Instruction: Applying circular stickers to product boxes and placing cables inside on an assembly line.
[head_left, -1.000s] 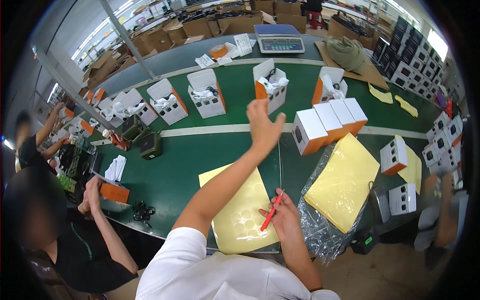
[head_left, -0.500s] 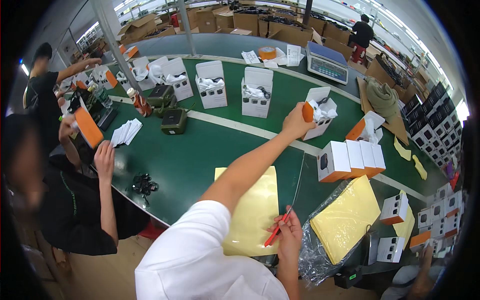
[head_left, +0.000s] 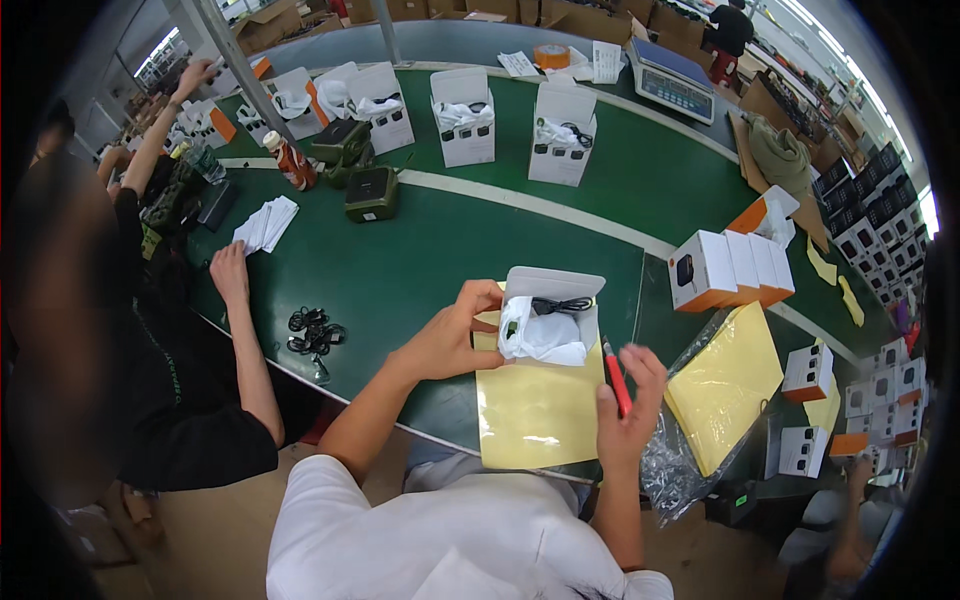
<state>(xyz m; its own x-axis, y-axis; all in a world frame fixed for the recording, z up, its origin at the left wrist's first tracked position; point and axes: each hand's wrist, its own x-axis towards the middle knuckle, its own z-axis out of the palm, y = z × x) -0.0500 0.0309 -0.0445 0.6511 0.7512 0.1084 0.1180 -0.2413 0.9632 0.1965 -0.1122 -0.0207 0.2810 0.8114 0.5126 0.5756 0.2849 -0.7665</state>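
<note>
My left hand (head_left: 448, 338) grips the left side of an open white carton (head_left: 555, 284), with its lid flap raised at the far side. White wrapping (head_left: 548, 338) and a coiled black cable (head_left: 563, 304) show inside it. The carton is over a yellow sheet (head_left: 525, 420) on the green bench. To the right of the carton, my right hand (head_left: 632, 408) has a slim red pen-like tool (head_left: 617, 382) between thumb and fingers, its dark tip pointing up and away. That hand is apart from the carton.
Two open cartons (head_left: 563, 130) stand on the far conveyor; a scale (head_left: 672, 80) is behind. Closed boxes (head_left: 705, 270) and a plastic-wrapped yellow stack (head_left: 728, 390) lie right. At left are black cables (head_left: 314, 332), a green case (head_left: 371, 193) and a co-worker's hand on white papers (head_left: 265, 224).
My left hand has brought the open carton from the far conveyor in to the yellow sheet. My right hand has risen beside it with the red tool. The co-worker's hand now rests on the papers.
</note>
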